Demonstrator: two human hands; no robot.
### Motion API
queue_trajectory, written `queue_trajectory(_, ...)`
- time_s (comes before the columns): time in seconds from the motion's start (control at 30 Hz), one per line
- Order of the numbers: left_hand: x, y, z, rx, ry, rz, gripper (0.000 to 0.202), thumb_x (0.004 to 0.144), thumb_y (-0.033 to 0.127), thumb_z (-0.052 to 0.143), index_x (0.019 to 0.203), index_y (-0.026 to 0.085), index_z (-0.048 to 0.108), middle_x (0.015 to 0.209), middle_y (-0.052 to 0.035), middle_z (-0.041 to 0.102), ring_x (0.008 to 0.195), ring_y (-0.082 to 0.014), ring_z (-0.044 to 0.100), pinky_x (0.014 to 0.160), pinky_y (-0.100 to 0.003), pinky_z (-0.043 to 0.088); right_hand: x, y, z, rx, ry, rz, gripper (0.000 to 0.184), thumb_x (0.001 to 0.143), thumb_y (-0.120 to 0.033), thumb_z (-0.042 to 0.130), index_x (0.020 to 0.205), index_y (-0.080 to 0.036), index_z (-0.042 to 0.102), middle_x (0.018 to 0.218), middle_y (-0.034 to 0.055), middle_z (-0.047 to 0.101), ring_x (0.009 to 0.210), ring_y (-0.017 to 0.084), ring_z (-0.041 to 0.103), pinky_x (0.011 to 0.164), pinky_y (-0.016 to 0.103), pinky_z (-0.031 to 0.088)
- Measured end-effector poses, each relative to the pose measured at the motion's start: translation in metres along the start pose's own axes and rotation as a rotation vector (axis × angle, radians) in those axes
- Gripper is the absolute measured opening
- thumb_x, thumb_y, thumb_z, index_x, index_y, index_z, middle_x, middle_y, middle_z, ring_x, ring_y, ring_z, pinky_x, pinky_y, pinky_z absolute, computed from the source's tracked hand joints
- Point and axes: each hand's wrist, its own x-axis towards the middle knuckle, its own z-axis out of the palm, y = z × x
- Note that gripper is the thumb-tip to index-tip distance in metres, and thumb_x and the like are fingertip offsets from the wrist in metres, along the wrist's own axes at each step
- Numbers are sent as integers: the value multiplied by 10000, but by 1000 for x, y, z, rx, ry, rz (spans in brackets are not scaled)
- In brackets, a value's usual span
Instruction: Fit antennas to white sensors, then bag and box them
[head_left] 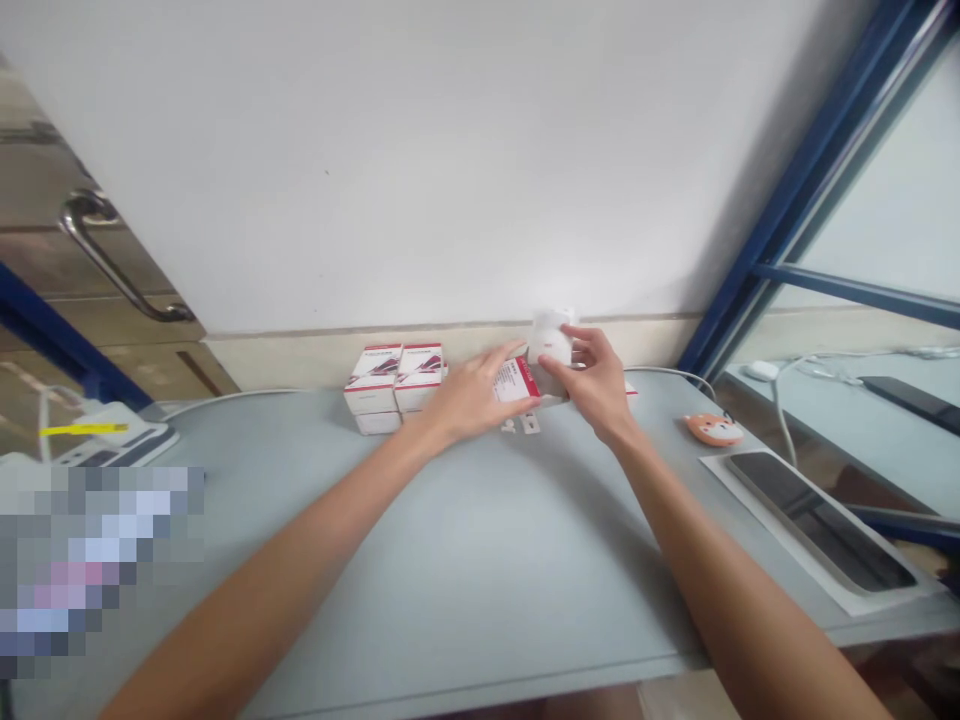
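Two hands [474,396] [596,385] — red-white carton [516,381] between them

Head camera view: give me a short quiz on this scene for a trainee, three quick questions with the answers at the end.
1. True or false: the right hand touches the white rounded object.
2. What stands stacked just beyond the left hand? A) red-and-white boxes B) a mug C) a stapler
3. Fill in the blank: the orange fox-shaped object lies on the grey table to the ____ of the right hand.

Key: 1 true; 2 A; 3 right
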Motion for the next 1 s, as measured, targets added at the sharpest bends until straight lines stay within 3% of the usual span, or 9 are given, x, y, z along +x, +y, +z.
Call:
queue_trajectory(0.17,-63,2,-3,22,269,-51,715,860,477,798,1493,322,504,1423,-90,657,1297,-313,644,1070,-460,528,-44,-27,43,120,-150,-7,529,735,-386,884,1196,-244,666,1103,68,742,971,230,682,859,389,562)
queue_trajectory(0.3,-88,-7,-1,34,483,5,700,786,376,847,1402,292,525,1307,-86,674,1207,-283,674,1019,-426,558,-72,-31,65,112,-182,-25,464,798,-438,855,1179,-261,657,1177,74,731,989,236,668,906,409,545)
queue_trajectory(0.5,-93,-14,2,-48,624,65,630,820,366,840,1353,286,514,1229,-88,653,1194,-270,662,1025,-432,555,-77,-31,63,33,-286,-203,304,959,-436,709,1231,-301,694,1267,59,707,1055,238,637,977,424,512)
queue_trajectory(0.73,-98,-18,16,-166,689,20,670,847,439,831,1400,298,480,1224,-92,608,1123,-253,646,972,-425,563,-83,-41,64,-102,-283,-254,351,1017,-407,635,1357,-340,692,1325,52,724,1076,252,671,990,448,553)
queue_trajectory(0.87,-99,-14,22,-198,711,1,692,877,449,810,1457,308,461,1257,-105,602,1150,-259,631,988,-435,558,-85,-36,63,-184,-331,-418,449,1073,-373,512,1515,-367,591,1497,75,625,1326,303,615,1084,505,533)
queue_trajectory(1.0,-99,-11,24,-186,732,0,660,915,431,782,1489,309,481,1256,-107,603,1213,-266,606,1058,-454,524,-85,-30,62,-242,-368,-450,495,1087,-357,471,1581,-374,495,1572,72,569,1419,311,553,1174,552,455)
